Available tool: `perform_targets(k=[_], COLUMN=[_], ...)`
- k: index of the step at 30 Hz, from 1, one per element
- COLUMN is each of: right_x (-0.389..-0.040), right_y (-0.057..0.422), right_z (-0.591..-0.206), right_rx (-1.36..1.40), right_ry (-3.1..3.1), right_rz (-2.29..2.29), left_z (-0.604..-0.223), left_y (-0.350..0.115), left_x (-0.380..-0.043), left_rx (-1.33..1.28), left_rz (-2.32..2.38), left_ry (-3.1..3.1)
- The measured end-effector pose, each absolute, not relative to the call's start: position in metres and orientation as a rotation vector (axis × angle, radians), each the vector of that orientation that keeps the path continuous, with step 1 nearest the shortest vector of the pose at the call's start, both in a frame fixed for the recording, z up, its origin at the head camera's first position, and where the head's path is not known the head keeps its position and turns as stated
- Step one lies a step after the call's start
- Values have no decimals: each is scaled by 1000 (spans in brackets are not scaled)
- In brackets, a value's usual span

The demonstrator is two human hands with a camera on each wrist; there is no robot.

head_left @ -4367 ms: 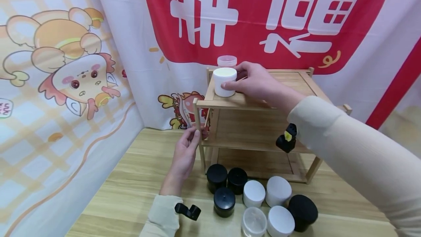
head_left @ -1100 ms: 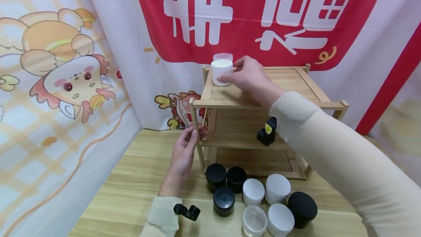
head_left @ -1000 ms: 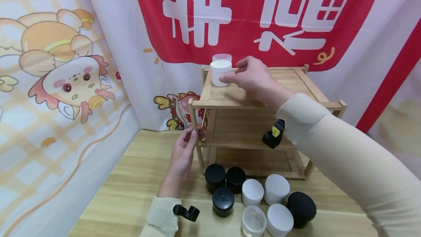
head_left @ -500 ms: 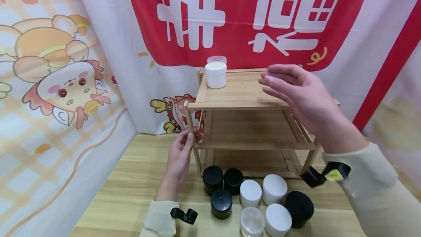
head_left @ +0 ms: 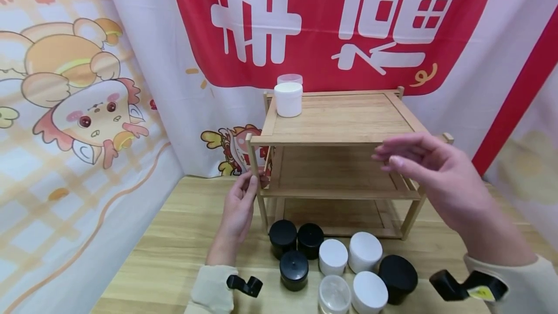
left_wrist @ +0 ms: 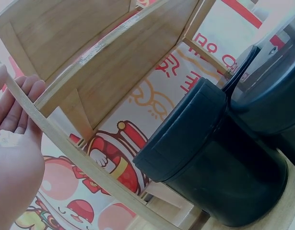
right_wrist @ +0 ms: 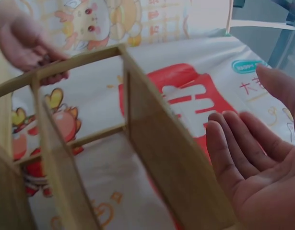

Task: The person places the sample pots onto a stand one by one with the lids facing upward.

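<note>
Shelf (head_left: 348, 117) gripped at L post (head_left: 253, 156) by L hand (head_left: 237, 207). R hand (head_left: 449, 180) loosely bent, holding 0 objs. 2 jars (head_left: 288, 102) on top.

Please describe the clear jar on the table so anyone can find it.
Find the wooden shelf. On the table before it stand several jars; the clear jar is in the nearest row, left of a white jar. Only it is see-through; the others are black or white.

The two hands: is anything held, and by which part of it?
The left hand holds the wooden rack by its front left post, near the middle shelf; the right hand holds nothing.
</note>
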State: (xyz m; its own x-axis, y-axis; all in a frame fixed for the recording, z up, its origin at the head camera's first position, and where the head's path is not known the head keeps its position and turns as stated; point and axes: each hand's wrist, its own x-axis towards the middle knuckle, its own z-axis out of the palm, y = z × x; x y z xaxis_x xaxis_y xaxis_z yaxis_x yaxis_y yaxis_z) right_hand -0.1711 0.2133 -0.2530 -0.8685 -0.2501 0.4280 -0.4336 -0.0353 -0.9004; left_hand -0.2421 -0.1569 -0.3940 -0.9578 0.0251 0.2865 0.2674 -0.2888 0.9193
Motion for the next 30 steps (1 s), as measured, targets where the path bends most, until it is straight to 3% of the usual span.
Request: perform_targets(k=[16,30], right_x=[-155,-159], right_y=[232,235], right_z=[-330,-376], right_rx=[516,487], right_ry=[-2494,-2680], right_rz=[1577,1395], left_z=[-397,-396], left_y=[-156,-157], left_x=[-243,-242], left_rx=[-348,-337], left_rz=[-2353,-2358], left_ry=[-1790,-1779])
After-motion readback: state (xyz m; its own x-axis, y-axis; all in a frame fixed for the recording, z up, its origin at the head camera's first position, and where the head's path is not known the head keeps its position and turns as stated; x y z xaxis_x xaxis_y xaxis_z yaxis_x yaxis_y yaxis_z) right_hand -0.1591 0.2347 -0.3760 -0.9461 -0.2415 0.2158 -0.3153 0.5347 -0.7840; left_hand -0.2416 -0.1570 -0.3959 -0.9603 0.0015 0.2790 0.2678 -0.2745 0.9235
